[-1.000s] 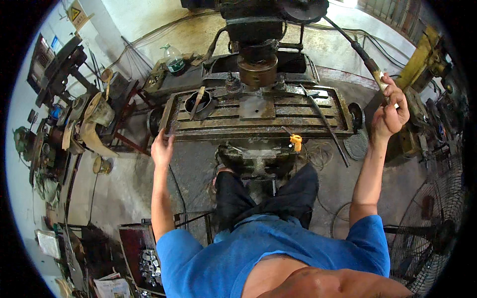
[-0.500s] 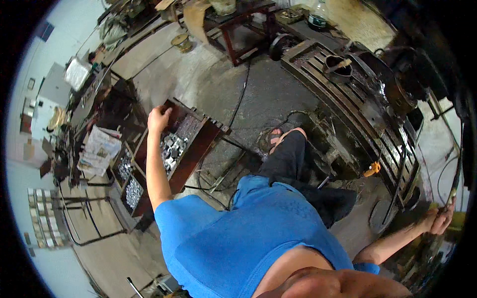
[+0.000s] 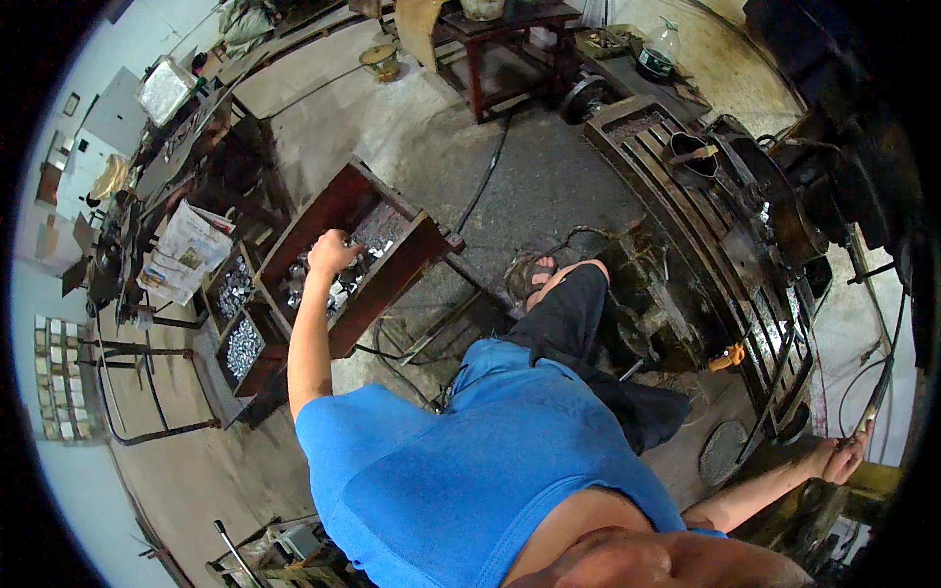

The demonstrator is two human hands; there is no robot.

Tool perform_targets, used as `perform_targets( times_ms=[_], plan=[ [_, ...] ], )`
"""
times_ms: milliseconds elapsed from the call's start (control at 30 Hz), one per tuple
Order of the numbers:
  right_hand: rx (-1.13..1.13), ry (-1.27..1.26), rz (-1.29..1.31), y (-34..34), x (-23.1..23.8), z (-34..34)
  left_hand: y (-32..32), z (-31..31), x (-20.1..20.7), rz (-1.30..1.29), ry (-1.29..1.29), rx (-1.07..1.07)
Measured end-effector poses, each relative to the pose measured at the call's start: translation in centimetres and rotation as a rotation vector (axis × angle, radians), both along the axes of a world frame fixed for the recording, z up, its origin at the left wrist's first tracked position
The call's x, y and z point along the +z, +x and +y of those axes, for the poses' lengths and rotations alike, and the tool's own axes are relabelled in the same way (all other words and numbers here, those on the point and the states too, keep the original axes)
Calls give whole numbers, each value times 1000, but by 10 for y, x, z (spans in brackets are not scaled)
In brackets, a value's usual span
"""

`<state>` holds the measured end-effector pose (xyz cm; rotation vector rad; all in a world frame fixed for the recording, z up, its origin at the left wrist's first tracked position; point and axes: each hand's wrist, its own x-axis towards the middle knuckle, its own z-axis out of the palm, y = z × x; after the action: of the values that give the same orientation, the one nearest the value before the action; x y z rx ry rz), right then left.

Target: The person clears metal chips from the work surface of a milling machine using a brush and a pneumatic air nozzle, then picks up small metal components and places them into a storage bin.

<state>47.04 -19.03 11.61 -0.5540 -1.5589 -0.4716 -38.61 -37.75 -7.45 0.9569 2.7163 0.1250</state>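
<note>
The left hand's fingers [image 3: 350, 241] are bent over the middle of a dark red wooden tray [image 3: 397, 292], drawn in toward one another at the tips; whether a piece is pinched between them I cannot tell at this size. Loose silvery metal pieces [image 3: 341, 292] lie in the tray, some just beside the fingers to the right, others on the near side, below the left hand [image 3: 334, 255]. The tray's long axis slants from near left to far right, and the left hand is by far the nearer to it. The right hand [image 3: 844, 459] is well apart, out at the right edge, its fingers closed around the pale grip [image 3: 867, 419] at the near end of a dark lever. Just left of the tray stand two smaller bins: the far one holds metal parts [image 3: 235, 286], the near one small shiny parts [image 3: 243, 349]. Beyond these, to the left, is a folded newspaper [image 3: 188, 253]. To the right, across the floor, lies the slotted milling machine table [image 3: 659, 186], with a dark pot [image 3: 684, 165] at its far end and an orange-handled tool [image 3: 727, 358] at its left edge.
</note>
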Motion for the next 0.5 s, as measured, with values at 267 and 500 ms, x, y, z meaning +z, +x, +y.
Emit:
perform_targets(
  times_ms=[267, 500],
  plan=[
    [-134, -168, 58, 44, 9, -16, 20, 36, -34, 63, -314, -124],
    [56, -180, 293, -23, 32, -13, 5, 27, -26, -212, 95, -137]
  ],
)
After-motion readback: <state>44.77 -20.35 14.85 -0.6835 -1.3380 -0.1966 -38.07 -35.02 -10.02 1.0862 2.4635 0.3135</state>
